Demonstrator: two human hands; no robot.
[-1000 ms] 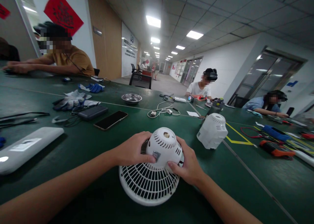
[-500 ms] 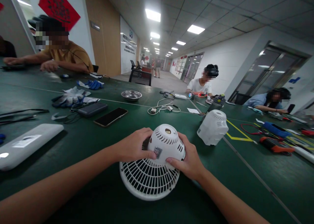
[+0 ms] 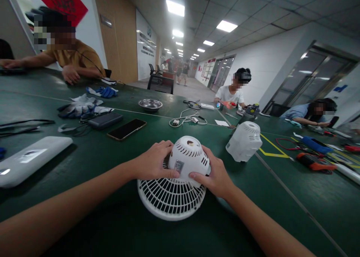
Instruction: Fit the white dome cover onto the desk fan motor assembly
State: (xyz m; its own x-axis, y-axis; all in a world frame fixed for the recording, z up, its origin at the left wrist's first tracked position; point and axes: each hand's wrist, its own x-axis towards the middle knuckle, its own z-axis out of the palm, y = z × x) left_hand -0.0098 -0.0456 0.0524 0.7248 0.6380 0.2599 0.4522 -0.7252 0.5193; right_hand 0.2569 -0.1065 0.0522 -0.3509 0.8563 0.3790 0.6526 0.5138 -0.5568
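Note:
A white fan motor housing [image 3: 188,155], with slots, a hole in its top and a label on its side, sits over a round white fan grille [image 3: 168,200] lying on the green table. My left hand [image 3: 157,161] grips the housing from the left, thumb beside the label. On the opposite side my right hand [image 3: 215,172] is closed round it, thumb across the lower front. What joins the housing to the grille is hidden under it. Another white plastic housing [image 3: 245,141] stands to the right, apart from my hands.
A phone [image 3: 127,129], a dark power bank [image 3: 104,120] and gloves [image 3: 80,106] lie to the left. Beyond are a metal bowl [image 3: 150,105] and a white cable [image 3: 187,118]. An orange-black multimeter [image 3: 315,162] lies right. Several people sit around the table.
Both hands keep their hold on the housing, which looks nearly unmoved on the grille. The view has shifted slightly. The co-worker at left has drawn a hand closer in to the body.

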